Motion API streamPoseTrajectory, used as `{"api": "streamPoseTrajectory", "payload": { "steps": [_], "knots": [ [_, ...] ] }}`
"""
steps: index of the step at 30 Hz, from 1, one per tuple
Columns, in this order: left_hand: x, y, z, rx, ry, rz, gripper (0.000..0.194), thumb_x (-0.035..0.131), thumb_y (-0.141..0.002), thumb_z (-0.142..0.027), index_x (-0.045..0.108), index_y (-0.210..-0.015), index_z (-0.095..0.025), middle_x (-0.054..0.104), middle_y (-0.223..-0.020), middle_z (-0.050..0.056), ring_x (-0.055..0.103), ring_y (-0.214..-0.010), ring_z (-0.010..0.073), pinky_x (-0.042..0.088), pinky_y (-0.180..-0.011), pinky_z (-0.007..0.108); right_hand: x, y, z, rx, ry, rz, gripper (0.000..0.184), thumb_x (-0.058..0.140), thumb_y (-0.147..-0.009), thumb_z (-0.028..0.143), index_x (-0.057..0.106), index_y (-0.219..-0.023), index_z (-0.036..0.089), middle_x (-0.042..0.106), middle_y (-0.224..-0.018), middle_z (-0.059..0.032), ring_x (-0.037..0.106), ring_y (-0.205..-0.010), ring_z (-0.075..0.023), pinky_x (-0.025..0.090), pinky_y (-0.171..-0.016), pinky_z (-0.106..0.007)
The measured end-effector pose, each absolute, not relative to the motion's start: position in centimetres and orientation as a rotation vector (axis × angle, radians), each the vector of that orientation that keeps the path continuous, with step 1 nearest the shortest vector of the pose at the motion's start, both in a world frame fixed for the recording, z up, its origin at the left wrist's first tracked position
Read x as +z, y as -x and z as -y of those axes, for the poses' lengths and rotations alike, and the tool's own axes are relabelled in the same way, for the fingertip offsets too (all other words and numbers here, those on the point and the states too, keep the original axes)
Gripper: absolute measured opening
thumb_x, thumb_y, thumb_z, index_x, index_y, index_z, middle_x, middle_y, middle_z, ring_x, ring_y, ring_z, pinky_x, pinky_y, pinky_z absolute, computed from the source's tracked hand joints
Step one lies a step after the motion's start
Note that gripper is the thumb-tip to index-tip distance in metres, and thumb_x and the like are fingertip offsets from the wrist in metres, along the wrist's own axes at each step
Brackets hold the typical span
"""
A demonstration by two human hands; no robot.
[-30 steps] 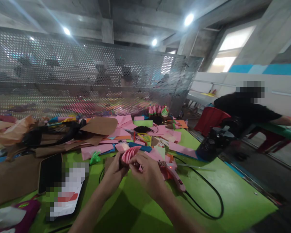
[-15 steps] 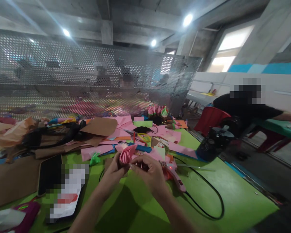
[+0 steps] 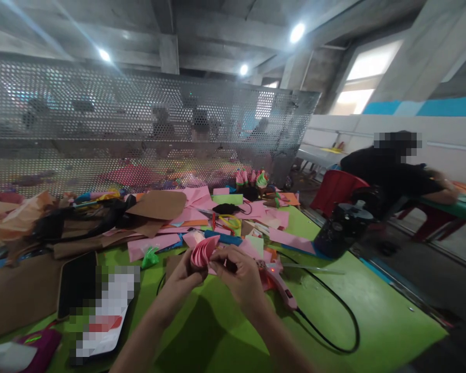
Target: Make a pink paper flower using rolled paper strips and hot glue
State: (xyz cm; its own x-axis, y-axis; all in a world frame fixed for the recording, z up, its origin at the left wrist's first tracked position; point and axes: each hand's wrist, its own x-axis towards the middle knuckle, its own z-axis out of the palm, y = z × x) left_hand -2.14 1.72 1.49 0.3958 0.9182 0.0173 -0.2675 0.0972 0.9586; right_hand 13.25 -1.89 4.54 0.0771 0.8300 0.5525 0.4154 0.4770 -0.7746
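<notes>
My left hand (image 3: 183, 274) is closed round a pink swirl of layered, pleated sheet, perhaps paper or foam (image 3: 203, 253), holding it above the table. The fingers of my right hand (image 3: 237, 273) are bent and pinch at the right edge of the swirl; their tips are partly hidden. Right beside that hand lies a pink hot glue gun (image 3: 284, 288) with a small red light lit and a clear glue stick (image 3: 321, 269) reaching out behind it. A crumpled green piece (image 3: 150, 257) rests left of my hands.
Pink sheets (image 3: 196, 199) and brown sheets (image 3: 159, 203) cover the back of the green table (image 3: 326, 321). A black phone (image 3: 77, 285) lies left, cupcake-like pieces (image 3: 261, 180) stand behind. The glue gun's black cord (image 3: 355, 316) loops right. A person (image 3: 396, 166) sits beyond.
My hands stay together on the pink swirl, with only a slight shift of the fingers. The view has moved a little. The seated person at right has drawn an arm in.
</notes>
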Motion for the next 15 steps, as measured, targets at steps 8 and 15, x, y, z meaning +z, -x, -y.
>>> {"api": "streamPoseTrajectory", "payload": {
  "steps": [8, 15],
  "knots": [
    [1.63, 2.5, -1.84, 0.952, -1.244, -0.745, 0.047, 0.065, -0.075, -0.022, 0.058, -0.121, -0.023, 0.063, -0.104, 0.002, 0.056, -0.092, 0.0177, 0.045, -0.078, 0.026, 4.64, -13.51, 2.03, 0.384, 1.184, 1.693, 0.013, 0.063, -0.084, 0.008, 0.067, -0.083, 0.021, 0.063, -0.082, -0.0011, 0.059, -0.077, -0.0159, 0.045, -0.069, -0.025],
    [1.81, 2.32, -1.72, 0.949, -1.316, -0.761, 0.051, 0.062, -0.074, -0.026, 0.057, -0.125, -0.023, 0.065, -0.106, 0.004, 0.057, -0.099, 0.0219, 0.047, -0.079, 0.029, 5.12, -13.44, 2.31, 0.366, 1.194, 1.728, 0.014, 0.062, -0.086, 0.008, 0.066, -0.083, 0.02, 0.062, -0.082, -0.0007, 0.059, -0.078, -0.0157, 0.044, -0.069, -0.024]
  ]
}}
